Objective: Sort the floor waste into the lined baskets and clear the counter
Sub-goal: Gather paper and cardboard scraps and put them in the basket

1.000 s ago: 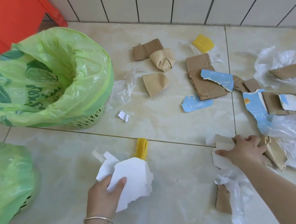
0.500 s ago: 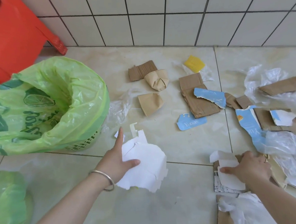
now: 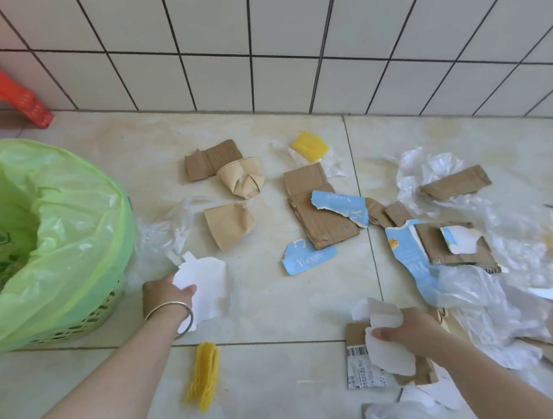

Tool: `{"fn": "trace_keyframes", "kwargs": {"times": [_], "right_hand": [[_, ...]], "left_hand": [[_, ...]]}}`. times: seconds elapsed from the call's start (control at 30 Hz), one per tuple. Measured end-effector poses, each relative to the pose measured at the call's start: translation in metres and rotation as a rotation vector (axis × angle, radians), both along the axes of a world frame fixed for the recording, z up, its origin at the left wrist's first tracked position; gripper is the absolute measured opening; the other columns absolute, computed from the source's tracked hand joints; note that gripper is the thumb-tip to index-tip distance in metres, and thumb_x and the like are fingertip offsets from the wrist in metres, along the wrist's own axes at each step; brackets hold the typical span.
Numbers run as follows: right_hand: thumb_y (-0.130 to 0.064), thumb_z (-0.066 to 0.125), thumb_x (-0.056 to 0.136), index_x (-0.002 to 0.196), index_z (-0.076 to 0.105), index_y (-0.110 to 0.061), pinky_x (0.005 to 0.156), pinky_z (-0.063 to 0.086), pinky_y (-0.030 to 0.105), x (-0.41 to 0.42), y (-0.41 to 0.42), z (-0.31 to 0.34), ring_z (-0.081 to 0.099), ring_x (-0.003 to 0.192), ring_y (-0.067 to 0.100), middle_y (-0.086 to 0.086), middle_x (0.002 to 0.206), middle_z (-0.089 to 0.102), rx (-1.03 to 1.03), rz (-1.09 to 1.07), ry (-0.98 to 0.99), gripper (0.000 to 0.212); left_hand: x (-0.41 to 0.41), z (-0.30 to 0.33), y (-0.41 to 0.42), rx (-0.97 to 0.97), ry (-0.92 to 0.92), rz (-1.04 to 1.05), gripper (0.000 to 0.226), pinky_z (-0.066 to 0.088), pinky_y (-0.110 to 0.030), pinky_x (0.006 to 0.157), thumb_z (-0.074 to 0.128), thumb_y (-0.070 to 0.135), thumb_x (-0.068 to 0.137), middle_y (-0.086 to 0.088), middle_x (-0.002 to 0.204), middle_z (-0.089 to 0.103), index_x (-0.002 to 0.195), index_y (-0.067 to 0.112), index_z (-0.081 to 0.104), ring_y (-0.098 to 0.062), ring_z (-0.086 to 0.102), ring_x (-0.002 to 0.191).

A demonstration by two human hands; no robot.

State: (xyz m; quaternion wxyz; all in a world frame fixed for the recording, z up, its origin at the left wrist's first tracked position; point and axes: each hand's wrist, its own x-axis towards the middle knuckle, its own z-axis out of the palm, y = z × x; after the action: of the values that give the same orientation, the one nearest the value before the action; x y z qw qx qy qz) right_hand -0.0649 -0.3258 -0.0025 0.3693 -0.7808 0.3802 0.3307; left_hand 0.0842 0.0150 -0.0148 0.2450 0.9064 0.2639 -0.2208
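Dominating the left side is the lined basket (image 3: 41, 238), a pale green woven tub under a loose green bag whose mouth gapes open; it serves as the landmark for everything else. Well to its right, across the floor tiles (image 3: 275, 307), lies the widest spread: crumpled clear plastic film (image 3: 489, 279) mixed with torn brown cardboard (image 3: 321, 212) and blue printed carton pieces (image 3: 308, 259). Nearer the basket, toward the wall, sit two crushed brown paper cups (image 3: 229, 225).

Just beside the basket's right flank, the left hand (image 3: 166, 294) is closed on a torn white paper sheet (image 3: 208, 286), thumb over its near edge, a bangle on the wrist. Far to the right and nearer the camera, the right hand (image 3: 411, 330) is closed around another white paper scrap (image 3: 387, 342) above a barcoded label piece (image 3: 361, 367). Between the two arms a small yellow fibrous bundle (image 3: 203, 374) lies on the floor.

The white paper looks ragged-edged, matte and thin. It should weigh almost nothing and flop, so a pinch well in from the torn margin, or a light crumple, would likely hold better than an edge grip, which could tear. The film probably clings and drifts; cardboard seems stiff enough to lift by any corner.
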Motion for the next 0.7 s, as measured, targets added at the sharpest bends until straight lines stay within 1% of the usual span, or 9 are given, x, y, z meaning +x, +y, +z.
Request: {"fn": "trace_keyframes", "kwargs": {"times": [0.13, 0.2, 0.3, 0.37, 0.43, 0.5, 0.6, 0.67, 0.7], "right_hand": [[-0.022, 0.07, 0.082, 0.088, 0.063, -0.012, 0.077, 0.054, 0.043, 0.008, -0.01, 0.009, 0.065, 0.084, 0.027, 0.011, 0.09, 0.067, 0.142, -0.143, -0.063, 0.014], [-0.018, 0.07, 0.082, 0.089, 0.06, -0.011, 0.069, 0.055, 0.04, 0.016, -0.011, 0.022, 0.063, 0.08, 0.026, 0.011, 0.088, 0.065, 0.282, -0.252, -0.133, 0.014], [-0.019, 0.073, 0.068, 0.098, 0.06, -0.006, 0.056, 0.051, 0.031, 0.037, -0.018, 0.037, 0.063, 0.073, 0.025, 0.012, 0.083, 0.065, 0.477, -0.428, -0.282, 0.035], [-0.013, 0.07, 0.077, 0.1, 0.059, -0.004, 0.06, 0.047, 0.034, 0.059, -0.021, 0.045, 0.061, 0.072, 0.024, 0.011, 0.082, 0.064, 0.546, -0.541, -0.399, 0.027], [-0.014, 0.06, 0.088, 0.107, 0.056, -0.005, 0.065, 0.046, 0.034, 0.085, -0.024, 0.05, 0.059, 0.079, 0.024, 0.01, 0.09, 0.062, 0.548, -0.676, -0.504, 0.021], [-0.015, 0.058, 0.089, 0.114, 0.052, -0.005, 0.064, 0.046, 0.033, 0.116, -0.027, 0.047, 0.059, 0.084, 0.023, 0.008, 0.096, 0.061, 0.525, -0.779, -0.591, 0.027], [-0.024, 0.068, 0.083, 0.125, 0.049, -0.001, 0.062, 0.048, 0.036, 0.161, -0.026, 0.039, 0.06, 0.096, 0.031, 0.013, 0.113, 0.061, 0.393, -0.833, -0.587, 0.052], [-0.029, 0.071, 0.081, 0.122, 0.051, 0.001, 0.066, 0.052, 0.041, 0.181, -0.024, 0.031, 0.059, 0.09, 0.032, 0.014, 0.107, 0.06, 0.271, -0.776, -0.534, 0.054], [-0.03, 0.07, 0.082, 0.119, 0.053, 0.001, 0.076, 0.053, 0.043, 0.187, -0.022, 0.026, 0.058, 0.088, 0.031, 0.013, 0.102, 0.059, 0.208, -0.72, -0.506, 0.052]], "left_hand": [[0.002, 0.009, -0.003, -0.047, 0.02, -0.006, 0.051, 0.042, -0.036, 0.096, 0.064, 0.029, 0.085, -0.015, 0.131, 0.056, 0.129, 0.009, 0.051, -0.035, 0.052, 0.119], [0.006, 0.014, 0.0, -0.165, -0.049, 0.077, 0.045, 0.045, -0.038, 0.089, 0.068, 0.027, 0.081, -0.016, 0.121, 0.06, 0.12, 0.009, 0.056, -0.036, 0.056, 0.108], [0.02, 0.026, -0.005, -0.478, -0.156, 0.275, 0.039, 0.048, -0.039, 0.082, 0.072, 0.022, 0.079, -0.015, 0.1, 0.064, 0.109, 0.001, 0.062, -0.031, 0.06, 0.088], [0.034, 0.039, -0.022, -0.679, -0.189, 0.407, 0.038, 0.046, -0.031, 0.076, 0.07, 0.024, 0.08, -0.011, 0.098, 0.062, 0.109, 0.0, 0.063, -0.027, 0.059, 0.08], [0.049, 0.044, -0.043, -0.761, -0.201, 0.513, 0.036, 0.043, -0.027, 0.073, 0.069, 0.027, 0.081, -0.005, 0.103, 0.06, 0.11, 0.006, 0.062, -0.022, 0.057, 0.072], [0.062, 0.041, -0.061, -0.779, -0.185, 0.61, 0.052, 0.041, -0.027, 0.08, 0.071, 0.033, 0.078, -0.004, 0.111, 0.058, 0.119, 0.006, 0.056, -0.021, 0.057, 0.083], [0.079, 0.024, -0.072, -0.705, -0.166, 0.656, 0.066, 0.044, -0.034, 0.097, 0.077, 0.04, 0.069, -0.004, 0.119, 0.059, 0.122, 0.007, 0.053, -0.027, 0.058, 0.109], [0.085, 0.012, -0.074, -0.613, -0.125, 0.599, 0.06, 0.045, -0.037, 0.094, 0.077, 0.042, 0.069, -0.007, 0.115, 0.062, 0.114, 0.007, 0.057, -0.031, 0.059, 0.108], [0.086, 0.008, -0.075, -0.56, -0.105, 0.556, 0.053, 0.045, -0.038, 0.091, 0.076, 0.041, 0.07, -0.009, 0.108, 0.062, 0.109, 0.008, 0.059, -0.032, 0.059, 0.102]]}}
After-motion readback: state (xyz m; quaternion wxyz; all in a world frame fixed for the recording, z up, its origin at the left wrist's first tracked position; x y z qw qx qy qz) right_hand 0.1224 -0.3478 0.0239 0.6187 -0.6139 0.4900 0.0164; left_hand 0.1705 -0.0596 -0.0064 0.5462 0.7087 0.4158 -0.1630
